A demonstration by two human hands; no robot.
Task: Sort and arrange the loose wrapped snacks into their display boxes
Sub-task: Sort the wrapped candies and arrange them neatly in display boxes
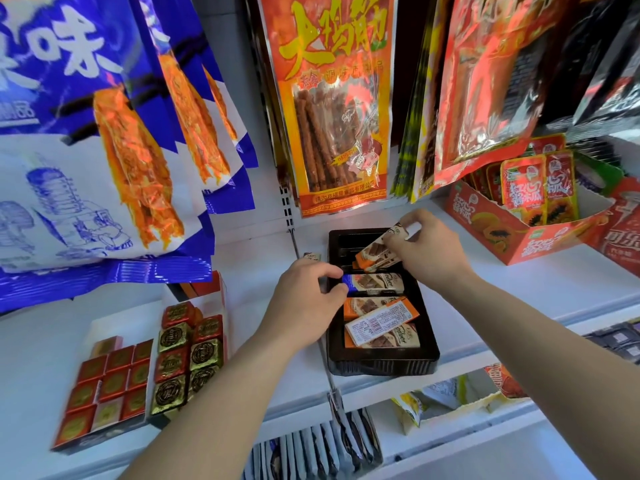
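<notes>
Pinching the blue end of a wrapped bar (375, 284) between thumb and curled fingers, the left hand (304, 296) steadies it crosswise in the middle of the black tray (381, 365) on the white shelf (519, 289). The right hand (427, 251) has its fingers curled round an orange-ended bar (375, 258), held tilted over the far half of the tray. Three more bars (372, 305) lie at the near end, one label-side up, with a box of red and gold squares (121, 386) to the left and an orange carton (512, 237) of packets to the right.
</notes>
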